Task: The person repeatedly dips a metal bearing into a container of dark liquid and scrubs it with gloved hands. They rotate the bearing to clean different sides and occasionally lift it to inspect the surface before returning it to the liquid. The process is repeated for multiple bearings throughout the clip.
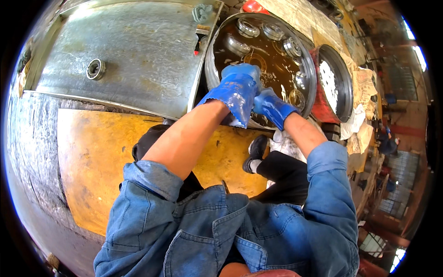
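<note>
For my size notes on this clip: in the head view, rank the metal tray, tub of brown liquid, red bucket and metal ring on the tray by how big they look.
Largest to smallest:
1. metal tray
2. tub, partly covered by the gloves
3. red bucket
4. metal ring

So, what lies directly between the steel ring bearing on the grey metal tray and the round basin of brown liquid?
In the head view: bare tray, then its right edge. A slim red-and-black tool lies off that line.
</note>
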The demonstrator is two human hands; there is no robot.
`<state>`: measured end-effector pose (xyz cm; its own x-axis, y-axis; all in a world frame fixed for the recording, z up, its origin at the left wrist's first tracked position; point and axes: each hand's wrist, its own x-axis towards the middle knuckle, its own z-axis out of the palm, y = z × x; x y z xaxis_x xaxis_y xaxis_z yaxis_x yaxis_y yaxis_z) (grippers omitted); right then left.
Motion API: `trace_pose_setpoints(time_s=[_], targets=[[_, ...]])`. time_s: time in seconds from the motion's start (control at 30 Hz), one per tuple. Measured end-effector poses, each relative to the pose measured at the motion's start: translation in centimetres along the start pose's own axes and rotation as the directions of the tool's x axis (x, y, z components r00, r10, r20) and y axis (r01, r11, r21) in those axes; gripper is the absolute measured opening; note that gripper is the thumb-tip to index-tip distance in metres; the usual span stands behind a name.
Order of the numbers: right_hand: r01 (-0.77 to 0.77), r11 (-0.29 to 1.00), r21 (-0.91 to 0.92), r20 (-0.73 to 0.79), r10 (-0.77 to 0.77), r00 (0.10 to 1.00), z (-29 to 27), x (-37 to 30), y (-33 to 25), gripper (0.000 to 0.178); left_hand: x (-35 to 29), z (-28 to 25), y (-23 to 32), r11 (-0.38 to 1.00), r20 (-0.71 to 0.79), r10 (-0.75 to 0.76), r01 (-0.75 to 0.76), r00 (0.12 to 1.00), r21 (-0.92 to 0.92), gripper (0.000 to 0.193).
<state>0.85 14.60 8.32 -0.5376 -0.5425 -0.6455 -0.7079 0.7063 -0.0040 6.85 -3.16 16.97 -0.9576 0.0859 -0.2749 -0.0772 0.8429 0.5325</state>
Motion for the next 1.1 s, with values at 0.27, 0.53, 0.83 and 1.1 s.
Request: trace_pose_setpoints(time_s=[0.27, 0.53, 0.83, 1.1], targets=[[-0.059, 0.992, 0.109, -0.022, 0.062, 0.998, 0.9, 0.1, -1.6, 0.036, -0.4, 0.0, -1.0, 0.999, -0.097, 0.026, -0.030, 0.995, -0.040, 0.037], [-0.037, 0.999, 0.035, -0.046, 0.039, 0.998, 0.2, 0.0, -1.3, 0.030, -0.6, -0.4, -0.5, 0.999, -0.062, 0.010, -0.012, 0.998, -0.036, 0.037], [-0.226, 0.973, 0.053, -0.125, 0.231, 0.965, 0.1, -0.1, -2.5, 0.022, -0.1, -0.9, -0.3, 1.000, -0.070, -0.022, 0.020, 0.997, -0.022, 0.044], [-0.320, 0.851, 0.417, 0.057, 0.327, 0.943, 1.4, 0.4, -0.6, 0.024, 0.2, -0.1, -0.9, 0.997, -0.157, 0.011, -0.023, 0.988, -0.073, 0.044]])
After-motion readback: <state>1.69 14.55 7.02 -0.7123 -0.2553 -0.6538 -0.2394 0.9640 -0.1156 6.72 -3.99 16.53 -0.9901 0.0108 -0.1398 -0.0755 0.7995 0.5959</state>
